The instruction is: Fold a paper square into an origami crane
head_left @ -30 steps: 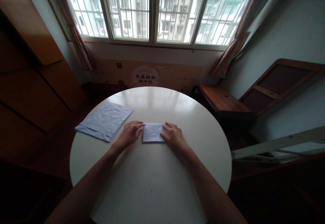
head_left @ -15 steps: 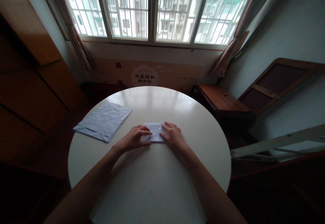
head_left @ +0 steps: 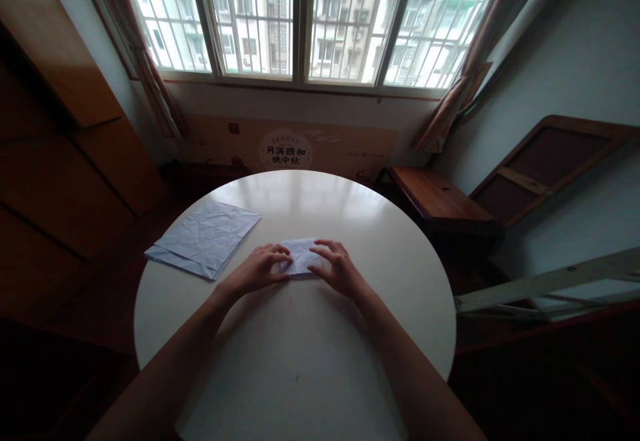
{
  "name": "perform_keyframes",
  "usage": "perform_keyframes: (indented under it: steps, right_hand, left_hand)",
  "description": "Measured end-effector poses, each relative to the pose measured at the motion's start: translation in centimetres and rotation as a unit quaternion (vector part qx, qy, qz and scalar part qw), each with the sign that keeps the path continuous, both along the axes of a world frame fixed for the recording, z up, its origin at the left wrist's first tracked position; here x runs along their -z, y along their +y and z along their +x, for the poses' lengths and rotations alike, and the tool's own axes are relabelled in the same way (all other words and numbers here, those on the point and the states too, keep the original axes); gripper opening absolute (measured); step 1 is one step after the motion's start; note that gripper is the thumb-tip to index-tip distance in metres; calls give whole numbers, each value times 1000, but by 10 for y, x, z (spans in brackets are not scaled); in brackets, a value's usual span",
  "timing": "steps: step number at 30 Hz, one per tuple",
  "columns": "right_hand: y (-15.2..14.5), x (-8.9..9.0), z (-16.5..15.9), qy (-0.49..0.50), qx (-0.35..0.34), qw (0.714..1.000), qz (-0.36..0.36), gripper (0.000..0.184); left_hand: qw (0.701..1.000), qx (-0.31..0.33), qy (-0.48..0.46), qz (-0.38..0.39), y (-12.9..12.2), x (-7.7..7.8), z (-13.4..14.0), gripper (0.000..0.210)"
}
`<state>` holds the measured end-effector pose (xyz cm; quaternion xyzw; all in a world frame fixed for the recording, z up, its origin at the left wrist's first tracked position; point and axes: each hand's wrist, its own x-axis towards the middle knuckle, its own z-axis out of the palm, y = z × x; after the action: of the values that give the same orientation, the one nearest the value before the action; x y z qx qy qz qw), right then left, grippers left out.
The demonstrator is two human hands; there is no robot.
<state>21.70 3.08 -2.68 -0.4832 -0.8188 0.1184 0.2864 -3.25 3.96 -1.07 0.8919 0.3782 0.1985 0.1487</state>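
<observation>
My right grip (head_left: 343, 269) has shifted inward, fingers parted over the paper (head_left: 301, 254), which lies at 12 o'clock on the desk (head_left: 300, 334), its left edge pinched by my left grip (head_left: 260, 268), probably light, easily creased, best held by edges, below a poster (head_left: 286, 154) reading 月满颐和 映中秋.

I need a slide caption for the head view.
Left hand and right hand at opposite edges of a small folded paper; larger creased paper lies left on the round white table.
</observation>
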Motion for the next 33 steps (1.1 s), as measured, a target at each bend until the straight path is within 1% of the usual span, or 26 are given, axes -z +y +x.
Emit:
perform_keyframes:
  steps: [2, 4, 8, 11, 15, 20, 26, 30, 33]
  right_hand:
    - [-1, 0, -1, -2, -36, 999, -3, 44]
    - [-1, 1, -2, -8, -55, 998, -9, 43]
    - [1, 4, -1, -3, -57, 998, -7, 35]
    - [4, 9, 0, 6, -59, 998, 10, 27]
    - [7, 14, 0, 18, -68, 997, 31, 20]
    - [7, 14, 0, 23, -69, 997, 36, 17]
    - [7, 14, 0, 25, -68, 997, 26, 18]
    - [6, 13, 1, 12, -67, 997, 20, 22]
    - [6, 13, 0, 8, -67, 998, 19, 23]
  left_hand:
    - [1000, -9, 8, 5, 0, 0, 0, 33]
    - [1000, -7, 7, 2, 0, -1, 0, 32]
    - [1000, 5, -17, -9, -1, -3, 0, 25]
    - [999, 19, -47, -11, 0, -3, 1, 18]
    - [997, 19, -76, -7, 2, -1, 2, 17]
    - [998, 4, -66, -6, 2, -2, 2, 18]
    - [998, 2, -59, -5, -1, -4, 2, 15]
    - [998, 29, -53, -6, -2, -5, 2, 12]
    - [998, 37, -55, -7, -1, -4, 2, 11]
